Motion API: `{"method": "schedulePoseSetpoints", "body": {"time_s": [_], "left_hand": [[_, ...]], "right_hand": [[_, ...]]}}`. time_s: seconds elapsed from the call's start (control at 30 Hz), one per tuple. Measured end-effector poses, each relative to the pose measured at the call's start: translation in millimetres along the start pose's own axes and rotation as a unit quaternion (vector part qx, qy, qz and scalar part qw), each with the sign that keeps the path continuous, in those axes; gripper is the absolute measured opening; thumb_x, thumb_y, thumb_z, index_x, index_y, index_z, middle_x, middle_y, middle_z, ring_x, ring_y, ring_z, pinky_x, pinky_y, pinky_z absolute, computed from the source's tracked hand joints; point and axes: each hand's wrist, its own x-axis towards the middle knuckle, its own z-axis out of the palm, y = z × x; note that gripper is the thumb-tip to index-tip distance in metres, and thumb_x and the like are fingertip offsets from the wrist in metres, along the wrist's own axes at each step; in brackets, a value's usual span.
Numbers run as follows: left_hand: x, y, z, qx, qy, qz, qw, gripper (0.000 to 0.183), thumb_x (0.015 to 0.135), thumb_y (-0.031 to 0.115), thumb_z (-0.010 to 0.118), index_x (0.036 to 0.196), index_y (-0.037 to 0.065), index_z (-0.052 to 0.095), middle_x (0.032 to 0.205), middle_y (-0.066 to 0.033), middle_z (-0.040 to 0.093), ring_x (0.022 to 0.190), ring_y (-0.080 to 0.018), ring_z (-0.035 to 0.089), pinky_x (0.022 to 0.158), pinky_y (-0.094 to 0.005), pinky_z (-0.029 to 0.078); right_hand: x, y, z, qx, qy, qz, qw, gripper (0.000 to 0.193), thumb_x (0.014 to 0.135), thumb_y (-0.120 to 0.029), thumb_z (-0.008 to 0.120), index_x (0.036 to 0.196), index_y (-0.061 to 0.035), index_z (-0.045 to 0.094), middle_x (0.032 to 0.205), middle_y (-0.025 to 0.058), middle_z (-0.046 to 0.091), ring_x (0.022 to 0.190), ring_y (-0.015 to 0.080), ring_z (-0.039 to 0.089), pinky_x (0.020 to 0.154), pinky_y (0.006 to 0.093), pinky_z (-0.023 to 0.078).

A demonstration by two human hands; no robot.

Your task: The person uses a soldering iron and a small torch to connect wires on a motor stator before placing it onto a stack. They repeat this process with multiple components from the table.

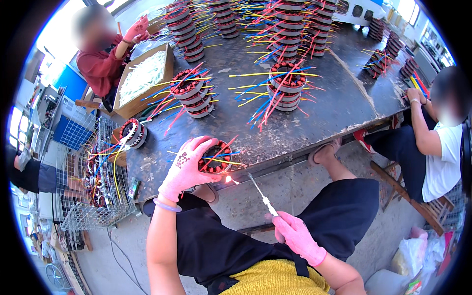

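Note:
My left hand (187, 164), in a pink glove, is wrapped round a motor stator (211, 160) with red windings at the table's front edge. Red, yellow and blue wire leads stick out of it. In my right hand (297, 236), also gloved in pink, is a slim tool (260, 191) with a white handle and a long thin metal shaft. Its tip points up and left toward the ends of the leads. A small bright flame-like glow (230, 180) shows just below the stator; its source I cannot make out.
Stacked stators (285, 88) with loose leads cover much of the dark table (324, 113). One stator (132, 133) sits near the left edge. A cardboard box (142, 78) holds white strips. A wire cage (98, 216) stands left. Co-workers sit at far left and right.

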Motion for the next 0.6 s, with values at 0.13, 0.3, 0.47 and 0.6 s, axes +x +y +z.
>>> {"method": "schedulePoseSetpoints", "body": {"time_s": [0.13,0.3,0.47,0.6], "left_hand": [[-2.1,-1.8,-2.2,-0.011,-0.005,-0.006,1.0,0.089,0.058,0.03,0.09,0.136,0.009,0.054,0.137,-0.0156,0.054,0.126,-0.0377,0.051,0.108,-0.0451,0.041],[-2.3,-10.3,2.9,-0.006,0.013,0.019,1.0,0.091,0.056,0.034,0.092,0.136,0.008,0.054,0.134,-0.016,0.054,0.124,-0.0372,0.053,0.106,-0.0452,0.043],[-5.1,-6.6,-2.1,-0.005,0.001,0.008,1.0,0.091,0.058,0.036,0.09,0.137,0.009,0.053,0.136,-0.0141,0.053,0.127,-0.037,0.051,0.11,-0.0464,0.039],[-6.7,-7.1,-3.2,-0.012,-0.008,-0.002,1.0,0.093,0.054,0.032,0.09,0.137,0.01,0.053,0.137,-0.014,0.052,0.127,-0.037,0.05,0.11,-0.0463,0.039]], "right_hand": [[-4.0,-7.2,-1.0,0.013,0.01,0.009,1.0,0.033,0.105,-0.022,0.052,0.126,0.0015,0.061,0.066,-0.0063,0.046,0.058,0.0038,0.04,0.054,0.0214,0.033],[-10.7,-17.8,-13.9,-0.005,0.049,-0.018,0.999,0.032,0.105,-0.022,0.051,0.124,0.0016,0.062,0.066,-0.0055,0.049,0.057,0.0035,0.041,0.054,0.0209,0.032],[-16.0,-32.1,-24.7,-0.054,0.12,-0.044,0.99,0.032,0.105,-0.023,0.047,0.122,0.0004,0.063,0.058,-0.0059,0.045,0.048,0.002,0.033,0.044,0.0204,0.022],[-16.3,-34.3,-25.4,-0.049,0.117,-0.048,0.991,0.032,0.105,-0.023,0.048,0.122,0.0004,0.062,0.059,-0.006,0.045,0.048,0.0018,0.034,0.045,0.0204,0.022]]}}
